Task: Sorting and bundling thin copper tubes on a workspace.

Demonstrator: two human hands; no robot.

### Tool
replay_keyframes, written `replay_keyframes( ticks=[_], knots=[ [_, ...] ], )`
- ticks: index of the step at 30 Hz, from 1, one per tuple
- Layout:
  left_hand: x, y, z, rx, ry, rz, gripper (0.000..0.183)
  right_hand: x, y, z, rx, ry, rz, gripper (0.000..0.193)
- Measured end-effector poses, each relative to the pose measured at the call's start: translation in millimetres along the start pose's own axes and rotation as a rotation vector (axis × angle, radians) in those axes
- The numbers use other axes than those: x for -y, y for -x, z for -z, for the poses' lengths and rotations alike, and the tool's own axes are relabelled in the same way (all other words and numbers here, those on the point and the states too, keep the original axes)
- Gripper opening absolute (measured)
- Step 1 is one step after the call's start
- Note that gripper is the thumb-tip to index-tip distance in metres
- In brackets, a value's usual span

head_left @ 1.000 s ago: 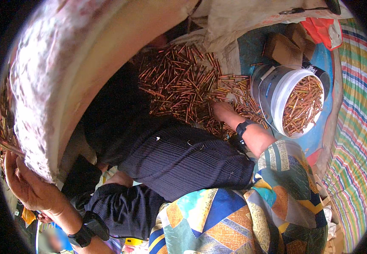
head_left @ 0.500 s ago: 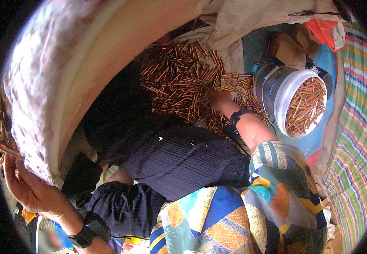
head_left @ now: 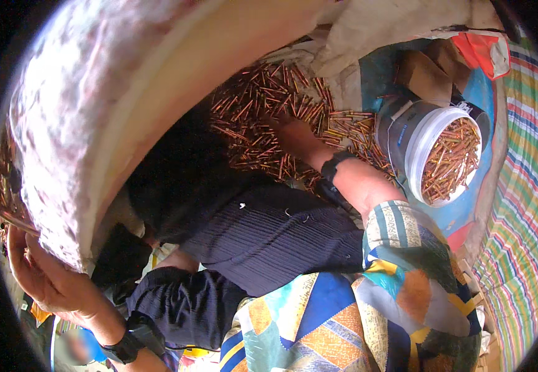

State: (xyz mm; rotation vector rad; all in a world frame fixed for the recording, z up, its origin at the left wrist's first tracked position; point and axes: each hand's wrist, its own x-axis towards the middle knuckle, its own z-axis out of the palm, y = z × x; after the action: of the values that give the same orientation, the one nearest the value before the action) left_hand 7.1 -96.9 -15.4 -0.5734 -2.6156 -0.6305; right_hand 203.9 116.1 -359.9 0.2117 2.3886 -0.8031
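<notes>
My right hand (head_left: 298,140), with a black band at its wrist, reaches into a heap of thin copper-coloured rods (head_left: 253,102). Its back faces up. The fingertips are dark and sunk among the rods, so their grip is hidden. At the far left, my left hand (head_left: 55,285) is raised with curled fingers beside a large pale, mottled thing (head_left: 64,124), blurred and close. A thin brown stick-like piece (head_left: 17,223) shows at its fingertips; what the fingers hold is not clear. More rods (head_left: 5,180) show past the pale thing's left side.
Right of the heap, a tilted dark bucket (head_left: 399,133) with a white rim holds many similar rods. Behind it stand brown cardboard (head_left: 424,77) and an orange-red bag (head_left: 476,53). Striped cloth (head_left: 523,186) lines the right. My dark-clothed legs (head_left: 275,235) lie across the middle.
My right hand has moved left and slightly up, deeper over the heap and away from the bucket. The left hand stays almost in place.
</notes>
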Motion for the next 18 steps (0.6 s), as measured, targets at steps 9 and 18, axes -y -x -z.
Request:
replay_keyframes(
  ticks=[9, 18],
  knots=[
    [3.0, -2.6, 6.0, 0.007, -0.013, -0.006, 0.026, -9.3, 0.1, -9.6, -0.065, 0.061, 0.007, 0.072],
    [-1.6, -2.2, 5.6, 0.056, -0.019, 0.031, 0.026, -38.3, 42.5, -30.7, 0.307, 0.044, -0.158, 0.070]
  ],
)
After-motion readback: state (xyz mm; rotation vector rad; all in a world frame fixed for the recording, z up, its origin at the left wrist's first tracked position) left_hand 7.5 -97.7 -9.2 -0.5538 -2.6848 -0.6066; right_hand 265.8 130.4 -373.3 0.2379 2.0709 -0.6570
